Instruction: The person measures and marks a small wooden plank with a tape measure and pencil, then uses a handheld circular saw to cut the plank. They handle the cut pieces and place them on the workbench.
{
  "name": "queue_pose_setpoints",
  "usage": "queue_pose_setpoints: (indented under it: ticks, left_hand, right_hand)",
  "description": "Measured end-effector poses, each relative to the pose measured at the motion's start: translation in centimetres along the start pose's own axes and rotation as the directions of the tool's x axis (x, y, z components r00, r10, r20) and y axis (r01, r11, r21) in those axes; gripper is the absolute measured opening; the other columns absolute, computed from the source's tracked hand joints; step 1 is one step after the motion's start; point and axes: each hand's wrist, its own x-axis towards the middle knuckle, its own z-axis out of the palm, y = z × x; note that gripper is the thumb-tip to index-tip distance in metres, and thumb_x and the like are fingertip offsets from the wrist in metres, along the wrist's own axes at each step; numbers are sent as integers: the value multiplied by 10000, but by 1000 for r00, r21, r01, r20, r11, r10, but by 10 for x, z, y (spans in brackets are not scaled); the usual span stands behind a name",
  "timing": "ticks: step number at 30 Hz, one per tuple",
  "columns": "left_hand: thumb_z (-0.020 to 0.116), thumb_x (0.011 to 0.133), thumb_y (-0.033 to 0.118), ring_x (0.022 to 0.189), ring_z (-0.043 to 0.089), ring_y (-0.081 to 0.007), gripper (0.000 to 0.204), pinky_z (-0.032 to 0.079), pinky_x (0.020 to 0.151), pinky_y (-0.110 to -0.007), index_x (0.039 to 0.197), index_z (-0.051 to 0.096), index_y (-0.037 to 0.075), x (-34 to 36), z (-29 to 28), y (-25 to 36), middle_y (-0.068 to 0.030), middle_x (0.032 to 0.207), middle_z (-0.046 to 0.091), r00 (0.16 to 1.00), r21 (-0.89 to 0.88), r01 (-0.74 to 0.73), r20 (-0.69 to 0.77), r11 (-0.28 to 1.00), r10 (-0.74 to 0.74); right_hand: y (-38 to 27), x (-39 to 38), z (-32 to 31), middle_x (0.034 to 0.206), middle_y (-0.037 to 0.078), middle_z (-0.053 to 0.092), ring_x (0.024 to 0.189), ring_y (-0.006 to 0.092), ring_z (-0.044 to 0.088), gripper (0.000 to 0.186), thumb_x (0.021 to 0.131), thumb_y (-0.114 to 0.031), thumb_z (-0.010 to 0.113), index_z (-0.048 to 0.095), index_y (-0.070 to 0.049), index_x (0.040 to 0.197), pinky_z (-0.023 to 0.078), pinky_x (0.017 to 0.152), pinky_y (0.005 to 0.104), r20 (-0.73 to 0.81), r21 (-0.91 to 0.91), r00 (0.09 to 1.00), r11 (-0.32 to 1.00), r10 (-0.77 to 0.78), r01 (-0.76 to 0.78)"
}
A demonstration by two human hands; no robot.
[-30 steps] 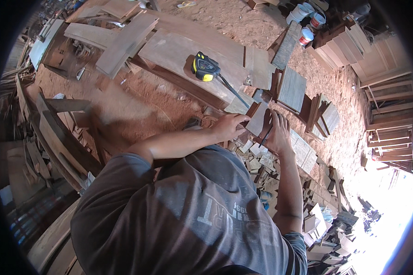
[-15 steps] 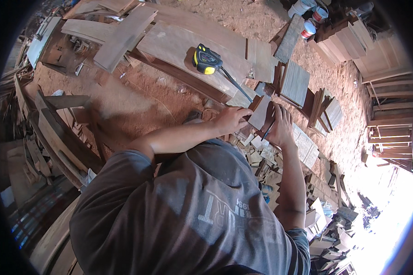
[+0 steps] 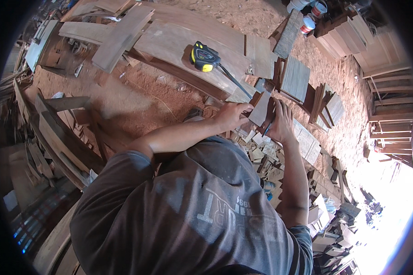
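Observation:
My left hand (image 3: 234, 116) and my right hand (image 3: 281, 124) grip a small wooden block (image 3: 259, 110) from both sides, over the end of the wooden work surface. The left fingers are curled against the block's left side. On the opposite side, the right fingers wrap its edge, and a thin dark pencil-like stick (image 3: 268, 129) pokes out from that hand; its exact kind is unclear. A black and yellow tape measure (image 3: 205, 57) lies on a wide plank (image 3: 170, 42), up and left of the block. From it a narrow dark strip (image 3: 235, 80) slants toward the block.
Stacked board pieces (image 3: 294, 79) stand beyond my right hand. Small wood offcuts (image 3: 264, 153) lie heaped beneath my hands. Planks (image 3: 124, 36) cross at the upper left, over reddish dirt floor (image 3: 124, 98). Paint buckets (image 3: 307, 24) and wooden panels (image 3: 383, 52) stand at the upper right.
The view has shifted slightly, so the tape measure and planks sit a little further left and up. Both hands keep their hold on the block with hardly any movement.

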Motion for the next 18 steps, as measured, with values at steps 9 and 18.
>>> queue_pose_setpoints:
  ticks: [9, 18]
  left_hand:
    - [842, 870, 125, 1161, 774, -314, 475, 618, 993, -404, 1311, 701, 21, 2, 1, 0, -174, 1236, 789, 999, -110, 39, -9, 993, -40]
    - [864, 862, 154, 1133, 778, -312, 484, 618, 985, -405, 1298, 707, 17, 4, 0, 2, -180, 1215, 791, 999, -4, -21, -35, 1000, 21]
  right_hand:
    - [10, -5, 5, 1576, 240, 493, 1489, 431, 444, 1374, 592, -554, 988, 326, 14, 1654, 314, 1269, 578, -35, -23, 998, 999, -46, 45]
    - [56, -21, 1, 1630, 305, 475, 1554, 470, 419, 1363, 620, -532, 1031, 346, 31, 1655, 372, 1272, 551, -226, 358, 972, 933, 58, 27]
